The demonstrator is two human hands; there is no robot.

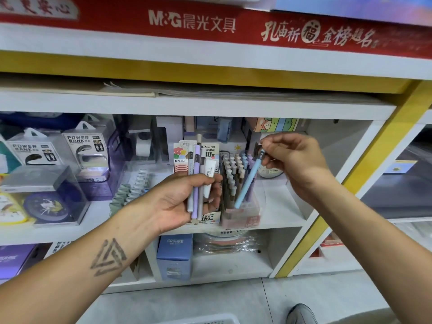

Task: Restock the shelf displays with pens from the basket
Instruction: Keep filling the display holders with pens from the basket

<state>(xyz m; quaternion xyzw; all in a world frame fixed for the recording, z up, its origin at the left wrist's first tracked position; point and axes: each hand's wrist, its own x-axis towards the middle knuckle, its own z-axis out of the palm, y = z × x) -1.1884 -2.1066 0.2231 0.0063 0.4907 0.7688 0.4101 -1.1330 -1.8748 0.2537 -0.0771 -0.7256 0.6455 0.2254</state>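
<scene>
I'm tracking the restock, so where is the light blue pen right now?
In the head view, right of centre, the slim light blue pen is pinched at its top by the right hand, its lower end dipping into the clear plastic pen display box.

Two hands: left (184, 197), right (294, 157). Three pens (196, 183) in the left; one blue pen (249, 181) in the right. Two power-bank boxes (86, 150) at nine o'clock.

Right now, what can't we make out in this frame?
- Basket, head view: cut off by the bottom edge; contents unseen.
- Blue pen tip: hidden among the pens in the display box.
- Pens in left hand: print too small.
- Right hand fingertips: blurred.
</scene>
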